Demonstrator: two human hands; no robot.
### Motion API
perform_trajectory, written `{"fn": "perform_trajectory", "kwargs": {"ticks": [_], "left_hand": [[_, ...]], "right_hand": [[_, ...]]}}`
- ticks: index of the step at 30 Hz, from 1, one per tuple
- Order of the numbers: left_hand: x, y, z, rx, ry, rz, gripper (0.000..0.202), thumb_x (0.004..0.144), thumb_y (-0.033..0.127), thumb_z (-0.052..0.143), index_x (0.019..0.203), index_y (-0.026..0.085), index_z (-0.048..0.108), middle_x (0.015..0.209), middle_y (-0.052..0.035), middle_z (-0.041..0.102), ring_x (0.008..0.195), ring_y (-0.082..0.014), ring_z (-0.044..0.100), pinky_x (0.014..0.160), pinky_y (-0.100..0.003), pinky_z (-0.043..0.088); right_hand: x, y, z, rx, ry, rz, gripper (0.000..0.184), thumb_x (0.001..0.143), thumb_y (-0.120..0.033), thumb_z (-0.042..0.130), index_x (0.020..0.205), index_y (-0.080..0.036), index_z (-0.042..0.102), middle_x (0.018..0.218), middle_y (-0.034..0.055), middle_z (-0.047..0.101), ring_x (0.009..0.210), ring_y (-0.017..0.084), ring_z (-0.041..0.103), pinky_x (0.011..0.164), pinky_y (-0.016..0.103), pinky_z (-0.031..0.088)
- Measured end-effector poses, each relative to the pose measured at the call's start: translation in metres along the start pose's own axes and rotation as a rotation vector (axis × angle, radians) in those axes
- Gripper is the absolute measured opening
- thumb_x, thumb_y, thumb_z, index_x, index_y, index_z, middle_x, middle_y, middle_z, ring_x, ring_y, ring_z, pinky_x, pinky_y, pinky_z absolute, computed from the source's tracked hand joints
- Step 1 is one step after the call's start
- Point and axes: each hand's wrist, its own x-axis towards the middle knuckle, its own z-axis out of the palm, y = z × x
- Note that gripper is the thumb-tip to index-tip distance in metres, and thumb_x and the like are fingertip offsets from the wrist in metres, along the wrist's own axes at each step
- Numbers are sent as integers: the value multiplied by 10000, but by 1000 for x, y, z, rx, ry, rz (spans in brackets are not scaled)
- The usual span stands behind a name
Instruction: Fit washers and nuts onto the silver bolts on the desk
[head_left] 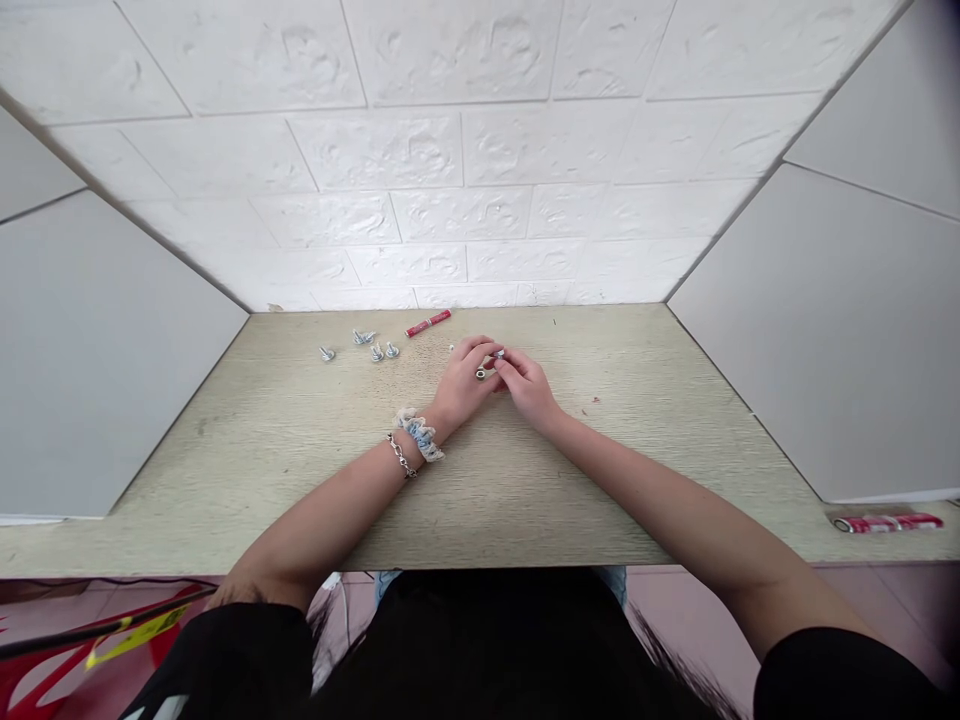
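My left hand (463,378) and my right hand (526,385) meet at the middle of the pale wooden table (300,470), fingertips together. Between them they pinch small metal parts: a dark ring-shaped nut (481,374) at my left fingers and a silvery bolt (499,354) at my right fingertips. Both hands have their fingers closed round these parts. A chain bracelet and a frilly blue scrunchie (418,434) sit on my left wrist. Several more silver bolts (373,346) lie loose on the table to the far left of my hands.
A red marker pen (428,322) lies near the back wall, beyond the bolts. Another red and white pen (885,523) lies at the table's front right edge. White panels wall in the table on the left, right and back.
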Motion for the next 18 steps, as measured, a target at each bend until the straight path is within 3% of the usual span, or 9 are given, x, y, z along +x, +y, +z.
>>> {"fn": "perform_trajectory", "kwargs": {"ticks": [4,13,18], "left_hand": [[0,1,0,-14,-11,-41,292,783,121,599,1069,177,608,1154,-86,571,1089,-175,556,889,-329,518],[0,-3,1,-11,5,-72,284,798,155,616,1080,180,629,1146,-87,571,1083,-177,560,863,-321,531],[1,-5,0,-20,5,-39,274,800,201,638,1073,188,650,1148,-88,563,1056,-171,574,878,-324,534]], "right_hand": [[-2,0,1,2,10,-3,276,776,-407,600,930,-178,602,832,9,607,748,112,588,639,238,514],[0,6,-1,50,50,-21,398,715,-438,675,982,-192,513,797,-29,566,685,88,561,604,230,484],[4,8,-3,19,-14,13,388,758,-520,585,938,-177,573,766,-11,591,616,80,530,570,232,460]]}}
